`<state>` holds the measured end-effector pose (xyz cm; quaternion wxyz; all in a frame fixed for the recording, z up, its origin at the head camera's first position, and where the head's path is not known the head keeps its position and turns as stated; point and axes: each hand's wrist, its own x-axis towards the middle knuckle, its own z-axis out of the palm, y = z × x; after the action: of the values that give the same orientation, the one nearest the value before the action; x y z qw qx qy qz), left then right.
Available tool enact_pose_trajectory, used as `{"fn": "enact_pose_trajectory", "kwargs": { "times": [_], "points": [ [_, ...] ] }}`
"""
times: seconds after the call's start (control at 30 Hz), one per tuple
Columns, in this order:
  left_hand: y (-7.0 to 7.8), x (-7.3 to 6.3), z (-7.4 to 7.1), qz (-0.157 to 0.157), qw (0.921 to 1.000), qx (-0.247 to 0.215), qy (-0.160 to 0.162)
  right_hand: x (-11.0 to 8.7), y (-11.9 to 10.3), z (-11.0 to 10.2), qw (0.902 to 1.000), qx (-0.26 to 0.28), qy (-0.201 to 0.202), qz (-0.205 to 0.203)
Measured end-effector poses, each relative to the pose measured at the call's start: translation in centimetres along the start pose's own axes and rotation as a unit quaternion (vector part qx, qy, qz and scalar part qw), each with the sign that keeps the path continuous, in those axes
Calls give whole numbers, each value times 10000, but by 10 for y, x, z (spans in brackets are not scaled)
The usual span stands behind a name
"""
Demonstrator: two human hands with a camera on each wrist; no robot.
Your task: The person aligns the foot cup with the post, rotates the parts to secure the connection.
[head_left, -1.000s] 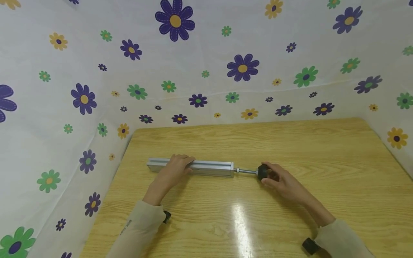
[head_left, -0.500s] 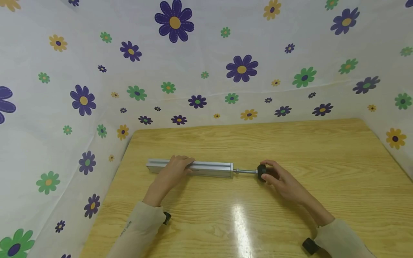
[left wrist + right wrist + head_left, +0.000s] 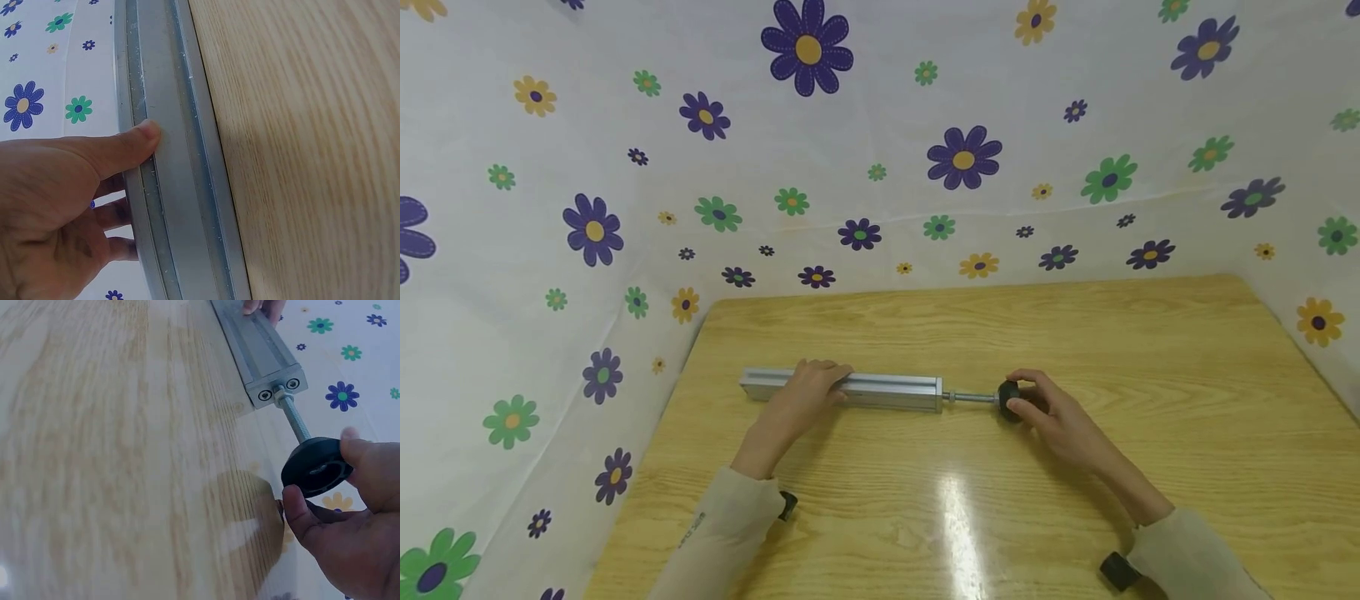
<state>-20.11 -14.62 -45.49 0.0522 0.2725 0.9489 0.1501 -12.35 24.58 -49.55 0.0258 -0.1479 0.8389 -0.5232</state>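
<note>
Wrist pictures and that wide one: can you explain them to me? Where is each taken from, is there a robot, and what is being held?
There's no robot: these are a person's two bare hands. The wide picture comes from a camera worn on the head, looking forward and down. The other two come from a camera on each wrist, so things look close and turned.

On the wood-grain table lies a grooved silver metal bar. A threaded rod sticks out of one end, with a round black piece at its tip. The left hand grips the bar, thumb on one face. The right hand holds the round black piece between thumb and fingers. Behind the table rises a white covering printed with flowers.
</note>
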Motion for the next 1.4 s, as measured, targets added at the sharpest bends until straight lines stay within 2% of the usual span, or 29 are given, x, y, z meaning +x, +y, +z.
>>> {"fn": "enact_pose_trajectory", "kwargs": {
  "times": [0.23,0.47,0.7,1.1,1.4],
  "points": [
    [0,2,1,-46,10000,23,-37,2,-4,2,9997,-130,107,160],
    [-1,1,1,8,10000,38,13,1,-4,3,9978,-643,-39,164],
    [-1,1,1,16,10000,29,43,2,-2,1,9977,-604,-159,-276],
    [0,1,1,-75,10000,1,34,-1,3,-3,9984,-416,-277,-275],
    [1,0,1,-77,10000,47,38,0,2,3,9991,-402,-160,-16]
  ]
}}
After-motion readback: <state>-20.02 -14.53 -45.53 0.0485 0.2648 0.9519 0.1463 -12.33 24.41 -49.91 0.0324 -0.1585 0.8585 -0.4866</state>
